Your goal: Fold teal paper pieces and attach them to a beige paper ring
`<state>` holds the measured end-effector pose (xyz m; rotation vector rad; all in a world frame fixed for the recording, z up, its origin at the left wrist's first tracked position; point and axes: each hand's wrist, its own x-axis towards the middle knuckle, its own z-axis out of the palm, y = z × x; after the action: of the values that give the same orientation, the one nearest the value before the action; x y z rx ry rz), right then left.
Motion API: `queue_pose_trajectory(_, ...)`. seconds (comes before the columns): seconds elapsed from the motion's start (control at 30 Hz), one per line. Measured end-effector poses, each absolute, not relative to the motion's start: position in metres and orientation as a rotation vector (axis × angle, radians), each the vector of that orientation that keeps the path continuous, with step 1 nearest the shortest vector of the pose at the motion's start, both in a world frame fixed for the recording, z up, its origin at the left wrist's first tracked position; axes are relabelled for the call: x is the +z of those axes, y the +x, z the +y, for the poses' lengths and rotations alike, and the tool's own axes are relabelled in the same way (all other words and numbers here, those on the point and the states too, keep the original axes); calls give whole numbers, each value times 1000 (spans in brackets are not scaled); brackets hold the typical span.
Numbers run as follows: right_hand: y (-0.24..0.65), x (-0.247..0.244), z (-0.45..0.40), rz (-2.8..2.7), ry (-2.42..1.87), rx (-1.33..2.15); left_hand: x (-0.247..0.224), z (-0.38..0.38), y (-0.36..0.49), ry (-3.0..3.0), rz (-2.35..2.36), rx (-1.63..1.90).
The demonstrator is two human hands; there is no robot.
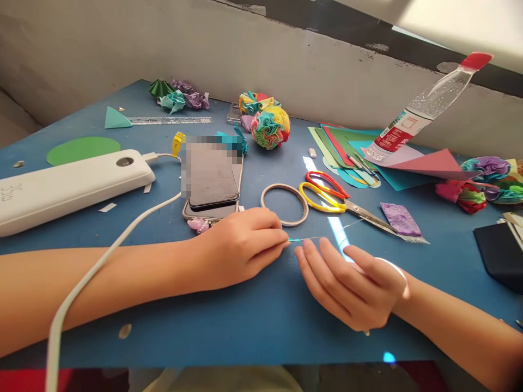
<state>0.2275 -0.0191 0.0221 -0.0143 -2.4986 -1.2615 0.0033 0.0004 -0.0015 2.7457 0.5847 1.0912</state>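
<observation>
My left hand (249, 245) is closed, its thumb and fingertips pinching a tiny teal piece (294, 240) at the middle of the table. Most of that piece is hidden by the fingers. From it a thin pale thread or wire (309, 238) runs right toward the fingertips of my right hand (351, 283). The right hand's fingers are long and slightly curved, with the thumb apart from them; I see nothing gripped there. Just beyond both hands lie a roll of tape (264, 209) and red-and-yellow-handled scissors (327, 196), blades pointing right.
A white power bank (73, 188) lies at left, its cable (118, 239) crossing over my left forearm. Phones (212, 179), folded-paper balls (270, 128), coloured paper sheets (425, 163), a leaning bottle (408, 120) and a purple packet (400, 219) surround the work spot.
</observation>
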Motion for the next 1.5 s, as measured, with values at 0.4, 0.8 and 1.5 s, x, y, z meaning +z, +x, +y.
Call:
queue_pose_trajectory(0.4, 219, 16, -26, -2543, -428, -712, 0, 0, 4, 2991, 466, 1089)
queue_pose_trajectory(0.8, 218, 14, -29, -2533, -320, -979, 1, -2, 3, 3154, 441, 974)
queue_pose_trajectory(1.5, 218, 6, -36, -2470, -625, -618, 4, -4, 3, 3241, 483, 1084)
